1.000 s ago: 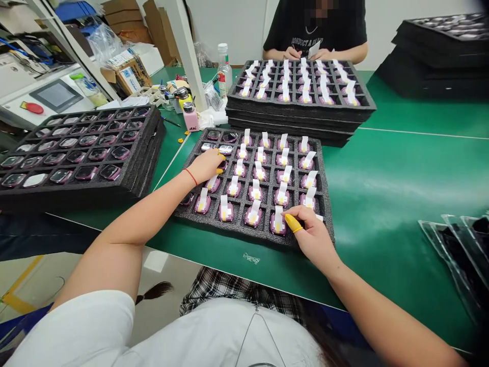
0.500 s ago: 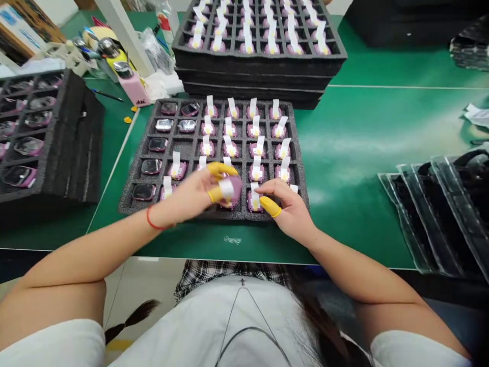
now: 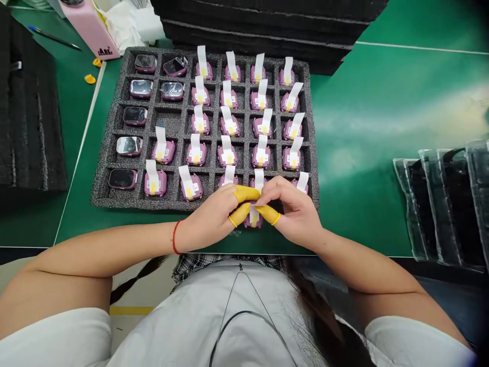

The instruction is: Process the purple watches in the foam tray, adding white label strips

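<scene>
My left hand point(image 3: 219, 211), with yellow finger cots on thumb and index finger, is closed in a pinch at the front of the foam tray point(image 3: 97, 199). Its fingertips meet those of my right hand point(image 3: 292, 211), which is also pinched and wears a yellow cot on the thumb. Between them they grip the top of a white paper strip point(image 3: 252, 211). Just below the fingertips shows a purple smartwatch body point(image 3: 254, 222) attached to that strip, partly hidden by the fingers. Several purple watches in the tray lie back up with similar strips; others at left show dark screens.
Behind the tray rises a stack of black foam trays point(image 3: 252, 35). Another black stack point(image 3: 32, 112) stands at left. Clear plastic packs point(image 3: 439, 204) lie at right. A pink bottle point(image 3: 89, 28), a pen point(image 3: 53, 38) and loose yellow finger cots point(image 3: 90, 79) are at the back left.
My left hand has brought the watch with its strip right and toward me, to meet my right hand. Both hands now pinch at the strip. The view has tilted down and closer.
</scene>
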A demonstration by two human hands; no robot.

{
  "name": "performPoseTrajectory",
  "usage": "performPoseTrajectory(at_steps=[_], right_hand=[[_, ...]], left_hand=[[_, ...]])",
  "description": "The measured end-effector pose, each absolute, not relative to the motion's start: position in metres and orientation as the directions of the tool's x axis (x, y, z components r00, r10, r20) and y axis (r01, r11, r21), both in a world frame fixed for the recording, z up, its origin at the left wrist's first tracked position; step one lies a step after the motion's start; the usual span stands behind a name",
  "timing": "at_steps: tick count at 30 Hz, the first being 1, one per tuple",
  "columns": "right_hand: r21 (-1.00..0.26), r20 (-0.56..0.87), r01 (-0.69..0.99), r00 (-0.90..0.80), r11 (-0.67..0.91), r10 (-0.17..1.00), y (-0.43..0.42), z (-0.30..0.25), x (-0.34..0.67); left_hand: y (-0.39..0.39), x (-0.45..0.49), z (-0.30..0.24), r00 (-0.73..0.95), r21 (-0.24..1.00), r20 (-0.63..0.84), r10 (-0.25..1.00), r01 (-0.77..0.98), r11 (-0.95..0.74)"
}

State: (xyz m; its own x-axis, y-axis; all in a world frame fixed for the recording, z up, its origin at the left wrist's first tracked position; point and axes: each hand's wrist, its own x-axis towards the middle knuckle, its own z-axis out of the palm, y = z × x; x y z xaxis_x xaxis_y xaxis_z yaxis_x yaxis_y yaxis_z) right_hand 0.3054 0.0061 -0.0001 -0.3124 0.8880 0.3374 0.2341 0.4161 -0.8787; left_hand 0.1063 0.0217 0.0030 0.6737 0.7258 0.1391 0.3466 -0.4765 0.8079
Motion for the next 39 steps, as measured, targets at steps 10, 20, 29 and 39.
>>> performPoseTrajectory(at_steps=[10,20,29,39], right_hand=[[-0.735,0.479,0.254,-0.460,0.628,0.747,0.013,-0.003,0.312],[-0.589,0.398,0.383,-0.629,0.712,0.667,0.014,0.006,0.317],[-0.502,0.442,0.474,-0.579,0.724,0.685,0.013,0.000,0.317],[0.082,0.544,0.595,-0.699,0.800,0.464,0.001,0.014,0.314]], left_hand=[[0.022,0.103,-0.005,0.648,0.758,0.248,0.720,0.333,-0.561],[0.025,0.099,-0.007,0.626,0.784,0.257,0.736,0.310,-0.538],[0.026,0.103,-0.005,0.657,0.742,0.297,0.693,0.298,-0.601],[0.025,0.105,-0.006,0.609,0.772,0.289,0.739,0.308,-0.556]])
